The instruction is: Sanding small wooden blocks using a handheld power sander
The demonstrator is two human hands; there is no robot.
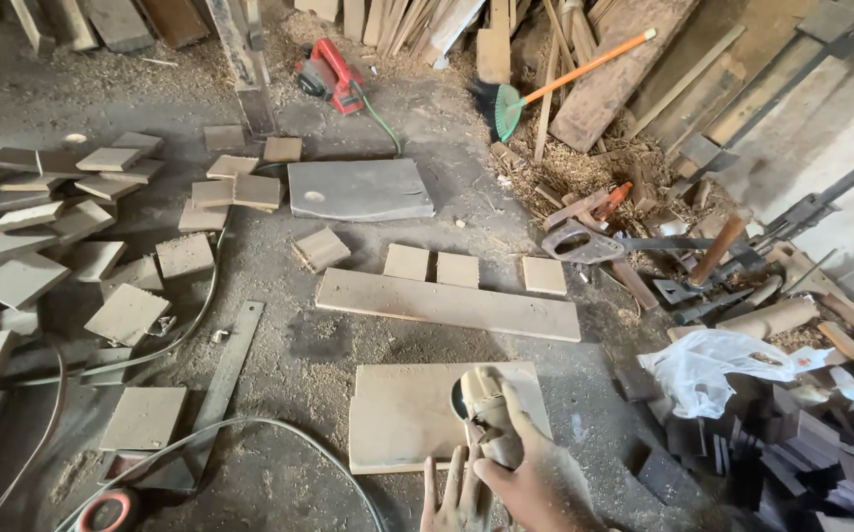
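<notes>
My right hand [537, 480] is at the bottom centre, shut on a dusty beige hand-held power tool [486, 402]. The tool rests on a flat pale wooden board [402, 414] lying on the sawdust-covered floor. My left hand [451, 496] lies just left of the right one, fingers stretched out and apart at the board's near edge, beside the tool. It holds nothing. Both hands are coated in dust.
Beyond the board lie a long plank [446, 305], three small square blocks [457, 268] and a grey slab [360, 189]. Square wood pieces [52, 227] pile up at left, dark blocks [801, 443] and a white bag [713, 365] at right. A cable [249, 424] curves along the floor.
</notes>
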